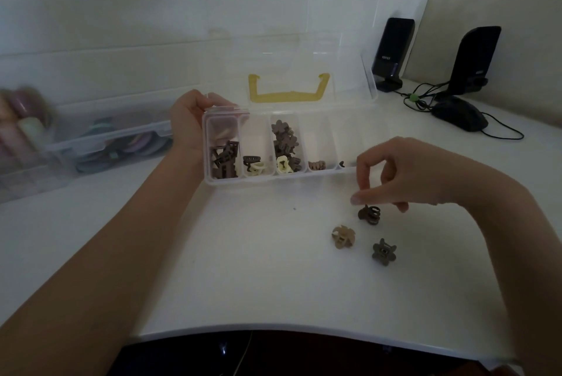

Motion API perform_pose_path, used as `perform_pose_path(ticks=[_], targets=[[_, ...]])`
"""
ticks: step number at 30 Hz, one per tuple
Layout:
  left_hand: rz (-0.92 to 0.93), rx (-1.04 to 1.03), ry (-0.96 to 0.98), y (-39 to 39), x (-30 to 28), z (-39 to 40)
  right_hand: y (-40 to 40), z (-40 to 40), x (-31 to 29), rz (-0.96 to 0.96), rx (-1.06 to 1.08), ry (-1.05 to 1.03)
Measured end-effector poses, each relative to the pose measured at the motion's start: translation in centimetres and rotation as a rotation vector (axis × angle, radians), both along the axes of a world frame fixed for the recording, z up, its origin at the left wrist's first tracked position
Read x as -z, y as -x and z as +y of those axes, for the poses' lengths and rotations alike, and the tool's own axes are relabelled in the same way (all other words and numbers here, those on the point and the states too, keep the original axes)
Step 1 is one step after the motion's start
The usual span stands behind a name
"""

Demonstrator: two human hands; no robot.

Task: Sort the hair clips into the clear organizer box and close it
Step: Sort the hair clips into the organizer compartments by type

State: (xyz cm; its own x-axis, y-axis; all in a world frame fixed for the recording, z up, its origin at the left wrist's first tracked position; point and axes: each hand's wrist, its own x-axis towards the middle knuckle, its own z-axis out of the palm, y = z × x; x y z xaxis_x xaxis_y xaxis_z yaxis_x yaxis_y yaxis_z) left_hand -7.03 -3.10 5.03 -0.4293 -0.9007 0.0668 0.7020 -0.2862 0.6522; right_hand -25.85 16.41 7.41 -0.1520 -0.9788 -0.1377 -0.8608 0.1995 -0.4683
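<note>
The clear organizer box (281, 178) stands open on the white desk, its lid with a yellow handle (287, 96) tilted back. Brown and cream hair clips lie in its compartments. My left hand (190, 120) grips the box's back left corner. My right hand (404, 173) pinches a dark brown hair clip (369, 213) by its top, just off or on the desk; I cannot tell which. A tan flower clip (343, 236) and a grey-brown flower clip (383, 251) lie loose on the desk below it.
A clear storage bin (106, 139) with coloured items sits at the left. Two black speakers (393, 51) and a black mouse (459, 115) with cables are at the back right. The desk's curved front edge (273, 328) is near me.
</note>
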Motion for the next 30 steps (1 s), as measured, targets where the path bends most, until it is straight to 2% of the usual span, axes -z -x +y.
perform_pose_path(ticks=[6, 10, 14, 16, 18, 20, 22, 25, 30], targets=[[0.056, -0.03, -0.046, 0.1, 0.0, 0.1, 0.1, -0.2, 0.3, 0.023, 0.017, -0.08], [-0.022, -0.064, -0.009, 0.1, 0.1, -0.1, -0.2, -0.5, 1.0, 0.038, -0.048, -0.128], [-0.012, -0.038, 0.002, 0.1, 0.0, 0.2, -0.7, -0.6, 1.1, 0.007, -0.124, -0.096], [-0.016, -0.032, 0.006, 0.0, -0.1, 0.2, -1.0, -0.6, 1.0, -0.042, -0.141, 0.022], [-0.005, -0.011, 0.0, 0.0, -0.1, 0.3, -0.9, -0.8, 0.9, -0.075, -0.107, 0.249], [0.009, 0.013, -0.015, -0.1, -0.2, 0.4, -0.7, -0.9, 0.8, -0.034, -0.023, 0.494], [-0.03, 0.022, 0.056, -0.3, -0.2, 0.4, -0.4, -1.1, 0.8, 0.004, 0.084, 0.628], [-0.149, 0.009, 0.21, -0.6, 0.0, 0.4, 0.1, -1.2, 1.2, 0.09, 0.167, 0.654], [-0.153, 0.042, 0.257, -0.7, 0.2, 0.0, -0.3, -1.4, 1.4, 0.127, 0.078, 0.705]])
